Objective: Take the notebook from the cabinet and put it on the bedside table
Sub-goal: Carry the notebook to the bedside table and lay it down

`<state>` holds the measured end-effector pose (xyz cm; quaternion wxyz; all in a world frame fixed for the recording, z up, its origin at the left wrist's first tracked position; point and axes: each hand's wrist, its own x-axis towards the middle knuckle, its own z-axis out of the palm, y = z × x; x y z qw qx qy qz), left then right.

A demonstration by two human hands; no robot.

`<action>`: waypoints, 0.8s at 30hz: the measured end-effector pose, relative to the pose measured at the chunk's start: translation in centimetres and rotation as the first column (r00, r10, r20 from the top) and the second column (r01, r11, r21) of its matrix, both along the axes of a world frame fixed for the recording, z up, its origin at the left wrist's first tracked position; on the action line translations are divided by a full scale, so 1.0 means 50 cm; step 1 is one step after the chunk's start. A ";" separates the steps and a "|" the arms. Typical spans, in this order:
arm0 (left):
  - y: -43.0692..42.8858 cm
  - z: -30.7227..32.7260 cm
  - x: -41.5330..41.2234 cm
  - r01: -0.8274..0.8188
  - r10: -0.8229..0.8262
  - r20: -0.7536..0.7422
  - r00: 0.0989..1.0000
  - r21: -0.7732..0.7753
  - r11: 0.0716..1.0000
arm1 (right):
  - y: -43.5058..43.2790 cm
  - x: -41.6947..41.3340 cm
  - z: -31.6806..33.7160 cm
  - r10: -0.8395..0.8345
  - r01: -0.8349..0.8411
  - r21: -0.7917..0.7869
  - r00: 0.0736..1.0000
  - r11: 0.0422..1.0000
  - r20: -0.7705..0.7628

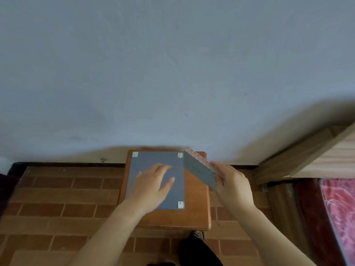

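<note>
Against a pale blue wall, the small wooden bedside table (197, 208) carries a grey mat (146, 164) under the flat, spread left hand (153, 186), while the right hand (231, 181) grips the tilted spiral notebook (198, 168) above its right side.

The counter (196, 214) stands on the floor (57, 198) against the wall (153, 73). A mat (146, 160) lies flat on the counter's left and middle part, reaching its far edge. The left hand (153, 186) rests palm down on the mat. To the right, the right hand (231, 184) holds the notebook (199, 170) tilted above the counter's right side, its far corner just beside the mat's far right corner. The bed (338, 208) lies well to the right, its frame (299, 152) running to the wall. A foot (197, 235) stands before the counter.
</note>
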<state>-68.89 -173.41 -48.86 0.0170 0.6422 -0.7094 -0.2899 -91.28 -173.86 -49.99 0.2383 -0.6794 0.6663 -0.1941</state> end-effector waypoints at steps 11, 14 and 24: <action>-0.161 -0.171 -0.004 0.111 -0.109 -0.034 0.993 0.063 0.992 | -0.107 0.007 -0.220 -0.140 0.140 0.038 0.990 0.989 0.002; -0.187 -0.235 -0.007 0.164 -0.161 -0.050 0.986 0.065 0.984 | -0.123 0.010 -0.302 -0.225 0.225 0.025 0.974 0.974 -0.003; -0.205 -0.394 -0.015 0.275 -0.273 -0.128 0.953 -0.005 0.961 | -0.102 0.025 -0.486 -0.511 0.523 -0.071 0.849 0.850 0.137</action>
